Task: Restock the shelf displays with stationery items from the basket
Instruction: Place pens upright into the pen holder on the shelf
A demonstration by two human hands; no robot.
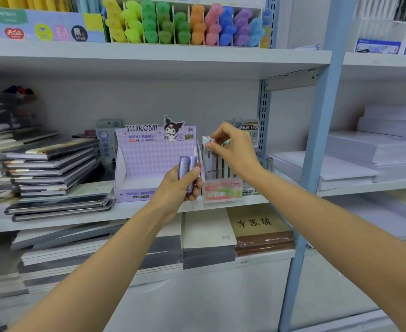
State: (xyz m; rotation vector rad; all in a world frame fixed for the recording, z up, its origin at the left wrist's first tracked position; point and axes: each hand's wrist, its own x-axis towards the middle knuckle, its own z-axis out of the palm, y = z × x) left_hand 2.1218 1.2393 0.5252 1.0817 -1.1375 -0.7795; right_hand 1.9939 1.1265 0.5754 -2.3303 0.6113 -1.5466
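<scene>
Two hands are in view. The left hand (178, 185) holds two purple lead tubes (187, 165), and the right hand (233, 149) pinches one lilac-capped tube (212, 140). There are two display boxes: one Kuromi display box (149, 154) and one Fruit Soda display box (222, 190). The tubes standing in the Fruit Soda display box are too crowded to count. One highlighter rack (185, 22) shows about ten colour columns, three of them green. Three shelf boards (149, 56) cross the left bay. There is one brown-covered notebook (257, 224). The stacked notebooks (53, 164) and the white paper reams (369, 144) are too many to count surely.
</scene>
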